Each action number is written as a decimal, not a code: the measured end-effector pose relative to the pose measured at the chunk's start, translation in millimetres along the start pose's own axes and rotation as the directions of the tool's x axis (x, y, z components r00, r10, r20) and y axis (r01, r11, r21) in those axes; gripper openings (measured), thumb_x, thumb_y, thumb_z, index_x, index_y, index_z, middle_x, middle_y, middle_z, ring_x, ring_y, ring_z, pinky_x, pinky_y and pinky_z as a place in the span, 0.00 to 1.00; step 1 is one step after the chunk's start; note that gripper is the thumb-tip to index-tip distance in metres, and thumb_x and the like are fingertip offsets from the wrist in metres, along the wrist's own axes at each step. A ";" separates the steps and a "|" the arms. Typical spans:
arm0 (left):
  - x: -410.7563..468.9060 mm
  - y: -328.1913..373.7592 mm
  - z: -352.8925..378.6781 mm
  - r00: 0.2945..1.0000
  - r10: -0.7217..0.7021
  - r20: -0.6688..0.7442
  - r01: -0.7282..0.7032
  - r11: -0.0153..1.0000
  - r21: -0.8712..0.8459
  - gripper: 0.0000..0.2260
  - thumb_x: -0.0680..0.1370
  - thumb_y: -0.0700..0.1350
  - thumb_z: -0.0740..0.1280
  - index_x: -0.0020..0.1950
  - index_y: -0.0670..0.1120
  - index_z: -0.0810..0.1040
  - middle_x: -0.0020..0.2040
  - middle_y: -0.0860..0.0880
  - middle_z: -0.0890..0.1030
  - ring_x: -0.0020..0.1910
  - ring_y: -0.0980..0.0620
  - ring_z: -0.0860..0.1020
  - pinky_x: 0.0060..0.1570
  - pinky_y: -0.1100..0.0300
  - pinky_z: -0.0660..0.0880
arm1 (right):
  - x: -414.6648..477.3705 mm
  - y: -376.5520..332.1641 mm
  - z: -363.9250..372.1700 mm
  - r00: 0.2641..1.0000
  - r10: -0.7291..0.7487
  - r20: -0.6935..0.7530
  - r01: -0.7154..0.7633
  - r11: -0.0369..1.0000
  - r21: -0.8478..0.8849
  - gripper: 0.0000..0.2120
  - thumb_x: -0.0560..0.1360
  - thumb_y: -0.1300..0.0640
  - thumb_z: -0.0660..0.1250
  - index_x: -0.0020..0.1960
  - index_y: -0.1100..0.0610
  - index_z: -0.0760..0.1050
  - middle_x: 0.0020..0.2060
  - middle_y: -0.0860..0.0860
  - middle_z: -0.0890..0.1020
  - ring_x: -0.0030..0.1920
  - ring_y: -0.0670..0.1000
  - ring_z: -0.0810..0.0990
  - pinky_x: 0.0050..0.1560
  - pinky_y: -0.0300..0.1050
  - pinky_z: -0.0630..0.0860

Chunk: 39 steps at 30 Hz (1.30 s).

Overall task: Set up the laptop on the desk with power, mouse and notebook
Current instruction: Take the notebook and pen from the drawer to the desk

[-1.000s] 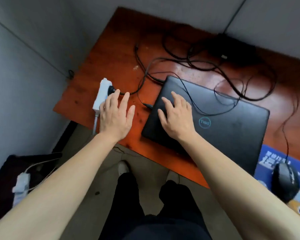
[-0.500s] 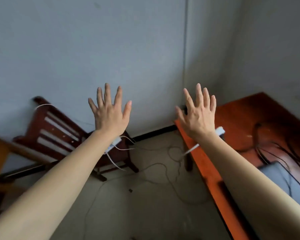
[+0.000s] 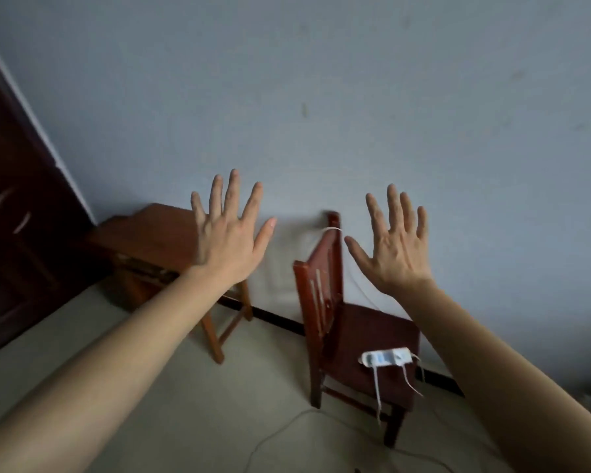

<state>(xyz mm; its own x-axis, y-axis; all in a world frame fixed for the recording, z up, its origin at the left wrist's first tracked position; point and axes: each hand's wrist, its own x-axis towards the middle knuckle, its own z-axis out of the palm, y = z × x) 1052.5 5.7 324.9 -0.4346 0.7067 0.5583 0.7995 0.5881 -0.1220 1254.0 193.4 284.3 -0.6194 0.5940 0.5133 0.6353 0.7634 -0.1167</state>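
Two hands hover spread and empty, left hand (image 3: pixel 229 241) at nine o'clock, right hand (image 3: pixel 399 249) at three; nothing of the desk setup shows, so progress cannot be judged.

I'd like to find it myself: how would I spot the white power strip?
Find the dark red wooden chair against the pale wall, right of the small wooden table. The power strip lies on its seat. It is the only white bar there, with white cords dangling off it.
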 end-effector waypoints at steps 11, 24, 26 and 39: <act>-39.7 -290.0 35.9 0.944 -0.328 0.034 0.322 0.939 0.119 0.29 0.81 0.62 0.49 0.77 0.47 0.63 0.76 0.36 0.62 0.74 0.35 0.62 0.66 0.32 0.61 | 130.0 -295.1 119.8 0.940 -0.334 0.072 0.323 0.937 0.135 0.38 0.80 0.31 0.49 0.82 0.51 0.52 0.82 0.61 0.51 0.81 0.64 0.51 0.79 0.67 0.48; 41.7 -582.6 150.1 0.870 -0.478 0.122 0.440 0.864 0.245 0.28 0.82 0.60 0.50 0.79 0.49 0.59 0.78 0.39 0.59 0.76 0.38 0.58 0.69 0.34 0.60 | 290.7 -597.1 304.9 0.861 -0.490 0.136 0.431 0.845 0.318 0.36 0.80 0.30 0.43 0.82 0.48 0.50 0.82 0.58 0.49 0.82 0.61 0.47 0.76 0.61 0.39; 64.3 -628.5 155.9 0.874 -0.474 0.103 0.433 0.858 0.277 0.28 0.81 0.60 0.50 0.79 0.49 0.58 0.78 0.39 0.59 0.76 0.38 0.58 0.70 0.34 0.60 | 326.4 -636.8 317.6 0.869 -0.478 0.131 0.411 0.843 0.347 0.36 0.80 0.30 0.42 0.82 0.48 0.49 0.82 0.57 0.48 0.82 0.61 0.46 0.76 0.61 0.39; 134.0 -880.2 267.7 0.846 -0.527 0.082 0.504 0.839 0.204 0.28 0.82 0.60 0.49 0.78 0.47 0.59 0.77 0.37 0.60 0.75 0.36 0.60 0.68 0.32 0.61 | 472.2 -837.0 430.9 0.839 -0.526 0.139 0.484 0.838 0.251 0.36 0.81 0.31 0.46 0.82 0.49 0.49 0.82 0.58 0.48 0.81 0.63 0.47 0.79 0.65 0.46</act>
<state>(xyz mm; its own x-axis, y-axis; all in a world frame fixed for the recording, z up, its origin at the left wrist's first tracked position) 179.5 -312.0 287.4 -0.8233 0.3196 0.4691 0.3676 0.9299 0.0116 231.0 -55.7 258.1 -0.9182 0.1320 0.3735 0.1171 0.9912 -0.0623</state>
